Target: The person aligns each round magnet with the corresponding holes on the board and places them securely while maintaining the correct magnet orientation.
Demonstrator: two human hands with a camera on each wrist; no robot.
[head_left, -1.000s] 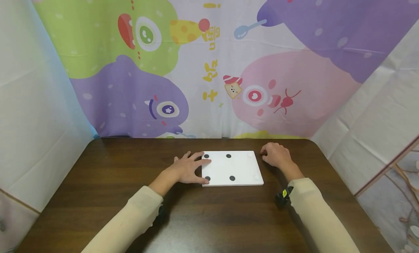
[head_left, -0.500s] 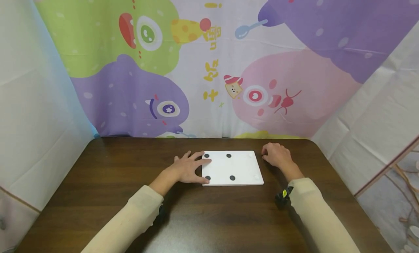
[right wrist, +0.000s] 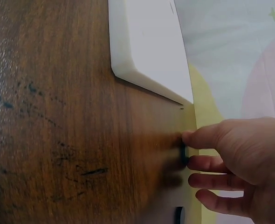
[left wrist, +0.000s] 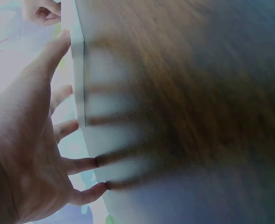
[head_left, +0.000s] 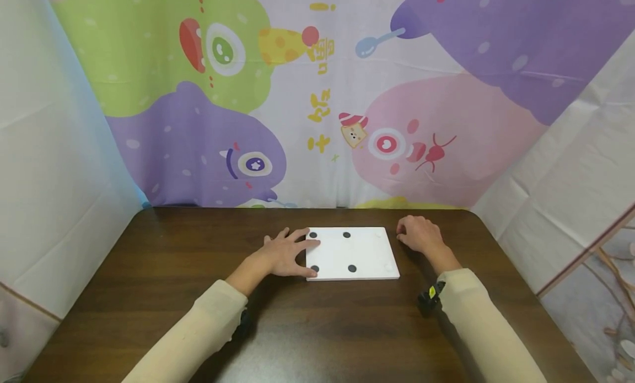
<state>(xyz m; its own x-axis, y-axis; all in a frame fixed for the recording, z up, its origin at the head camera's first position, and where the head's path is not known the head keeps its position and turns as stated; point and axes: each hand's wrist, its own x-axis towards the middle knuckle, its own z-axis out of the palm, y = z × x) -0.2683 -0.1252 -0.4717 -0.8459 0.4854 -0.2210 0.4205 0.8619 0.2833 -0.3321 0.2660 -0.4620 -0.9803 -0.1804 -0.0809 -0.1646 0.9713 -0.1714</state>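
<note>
A white rectangular board (head_left: 369, 251) lies flat on the brown table. Black round discs sit on its left part and middle, including one at the top middle (head_left: 346, 235) and one at the bottom middle (head_left: 352, 268). My left hand (head_left: 285, 256) spreads across the board's left edge, thumb and forefingers resting on it, the outer fingertips on the tabletop in the left wrist view. Beyond the board's right edge, my right hand (head_left: 420, 234) is low at the table; in the right wrist view its thumb and index finger pinch a small dark disc (right wrist: 183, 153).
Another dark disc (right wrist: 179, 214) lies on the table beside the right hand, hidden in the head view. Two faint pale round marks show on the board's right part. A cartoon-printed cloth (head_left: 317, 173) hangs behind the table's back edge, and white cloth hangs at both sides.
</note>
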